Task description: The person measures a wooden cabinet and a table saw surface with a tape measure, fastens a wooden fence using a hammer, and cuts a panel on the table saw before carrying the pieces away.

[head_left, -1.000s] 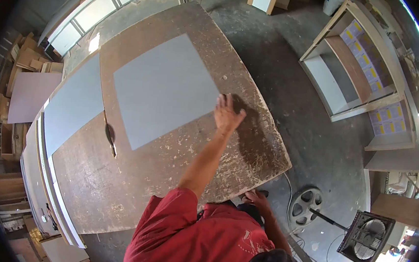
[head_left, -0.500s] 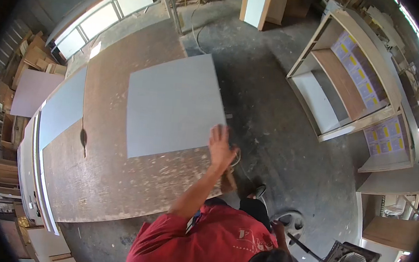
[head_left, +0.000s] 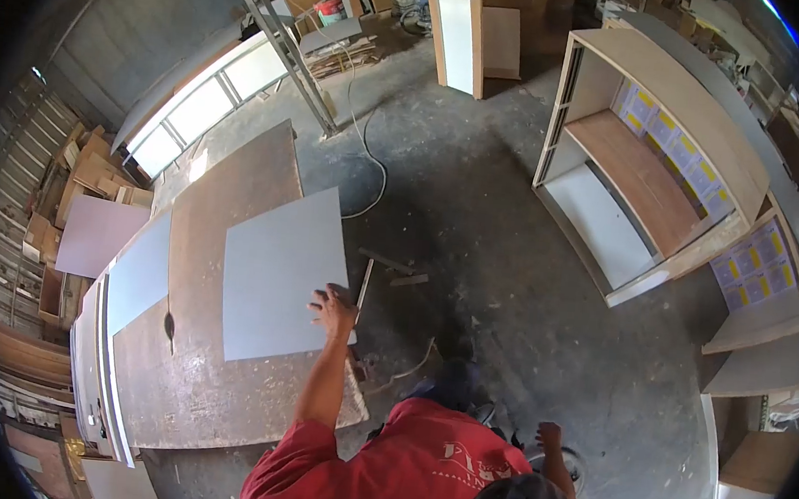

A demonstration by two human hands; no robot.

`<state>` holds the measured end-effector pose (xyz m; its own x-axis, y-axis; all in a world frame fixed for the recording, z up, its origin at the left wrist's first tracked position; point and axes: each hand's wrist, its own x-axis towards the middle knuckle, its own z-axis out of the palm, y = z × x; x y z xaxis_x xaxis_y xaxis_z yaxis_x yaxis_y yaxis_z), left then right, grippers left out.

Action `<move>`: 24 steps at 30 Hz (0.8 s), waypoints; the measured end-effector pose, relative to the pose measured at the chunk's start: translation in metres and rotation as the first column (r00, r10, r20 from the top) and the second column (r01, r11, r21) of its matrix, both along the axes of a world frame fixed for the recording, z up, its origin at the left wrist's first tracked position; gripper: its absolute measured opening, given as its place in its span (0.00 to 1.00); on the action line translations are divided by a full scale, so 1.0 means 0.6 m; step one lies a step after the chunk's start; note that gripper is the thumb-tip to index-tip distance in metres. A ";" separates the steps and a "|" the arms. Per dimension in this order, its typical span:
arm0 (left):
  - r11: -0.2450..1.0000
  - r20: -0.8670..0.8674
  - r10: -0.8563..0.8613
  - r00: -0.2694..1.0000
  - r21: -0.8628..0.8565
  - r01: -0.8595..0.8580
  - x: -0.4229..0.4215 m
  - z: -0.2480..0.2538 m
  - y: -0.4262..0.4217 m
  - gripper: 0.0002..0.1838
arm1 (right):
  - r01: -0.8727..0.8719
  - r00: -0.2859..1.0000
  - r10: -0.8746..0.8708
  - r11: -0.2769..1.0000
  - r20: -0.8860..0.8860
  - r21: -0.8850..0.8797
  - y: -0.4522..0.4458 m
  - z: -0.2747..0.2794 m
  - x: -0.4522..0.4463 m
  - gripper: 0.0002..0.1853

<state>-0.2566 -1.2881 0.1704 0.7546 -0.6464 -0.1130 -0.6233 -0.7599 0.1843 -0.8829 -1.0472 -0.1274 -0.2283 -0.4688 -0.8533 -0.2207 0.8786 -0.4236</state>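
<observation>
My left hand lies with spread fingers on the right edge of a pale grey sheet, near its front corner. The sheet rests flat on a large worn brown board. Away from the board, my right hand is low over the floor at my right side, with loosely parted fingers and nothing visible in it.
A wooden cabinet frame with a shelf stands on the floor to the right. Thin strips and a pale hose lie on the concrete floor beyond the board. A metal post rises behind it.
The view has swung, so the board and sheet sit lower and farther left. My left hand stays by the sheet's right edge, now farther from its front corner. My right hand shows more clearly.
</observation>
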 end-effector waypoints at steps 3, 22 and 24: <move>0.998 0.035 0.053 0.998 -0.024 -0.052 0.000 -0.005 -0.071 0.34 | -0.458 0.889 0.435 0.849 -0.146 -0.263 -0.146 -0.037 0.036 0.11; 0.668 -0.199 -0.726 0.658 -0.428 0.608 -0.120 0.257 -0.908 0.35 | -0.193 0.598 0.619 0.727 0.509 -0.658 -1.295 0.410 0.483 0.33; 0.608 -0.094 -0.763 0.640 -0.441 0.660 -0.106 0.260 -0.994 0.36 | -0.198 0.657 0.504 0.833 0.560 -0.517 -1.381 0.513 0.538 0.38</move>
